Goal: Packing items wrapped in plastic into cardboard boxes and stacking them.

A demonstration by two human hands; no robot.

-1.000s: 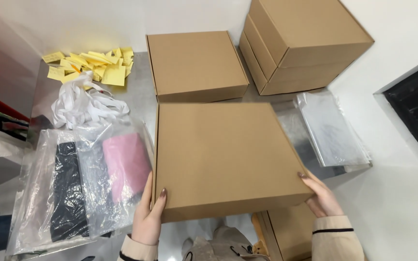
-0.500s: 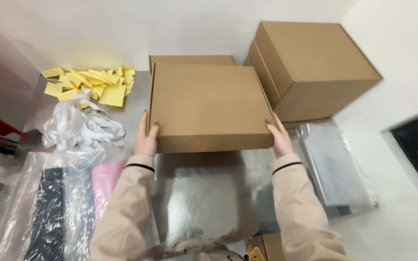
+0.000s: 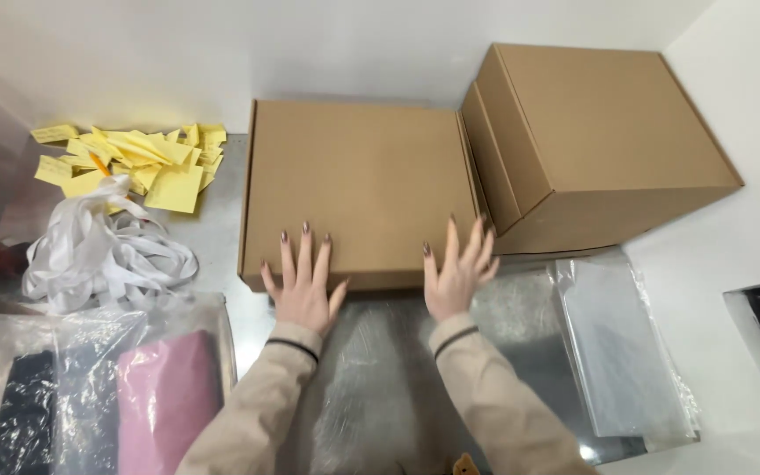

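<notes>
A flat brown cardboard box (image 3: pixel 358 176) lies at the back of the metal table (image 3: pixel 222 255), stacked on another box of the same kind. My left hand (image 3: pixel 303 280) rests flat on the near edge of its lid, fingers spread. Beside it, my right hand (image 3: pixel 459 268) lies flat on the lid's near right corner, fingers apart too. Neither hand holds anything. Beige sleeves cover both forearms.
A taller stack of brown boxes (image 3: pixel 595 145) stands at the back right, touching the flat box. Yellow paper slips (image 3: pixel 138 163) and white ribbon (image 3: pixel 103 255) lie at the left. Clear bags holding pink and dark clothing (image 3: pixel 107 396) sit front left; empty clear bags (image 3: pixel 617 352) sit front right.
The box went from near me to the back of the table, onto the other flat box. My hands left its sides and now lie flat on its lid.
</notes>
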